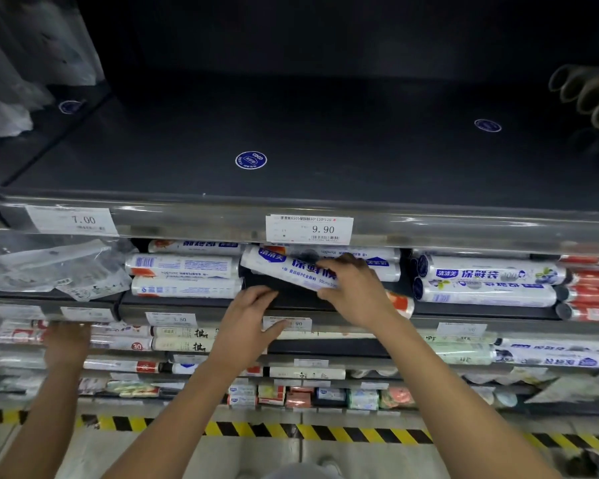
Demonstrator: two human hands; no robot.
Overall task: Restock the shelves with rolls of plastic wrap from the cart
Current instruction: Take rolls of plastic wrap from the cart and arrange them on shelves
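The roll of plastic wrap (286,265) is tilted, clamped in the right grip (356,295); the left grip (249,319) is spread empty just below. If released crooked, it could slide off the shelf (286,294).

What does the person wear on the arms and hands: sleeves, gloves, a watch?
Nothing that shows. The left hand and the right hand have no gloves, watch or rings, and both arms are bare to the picture's edge, without sleeves.
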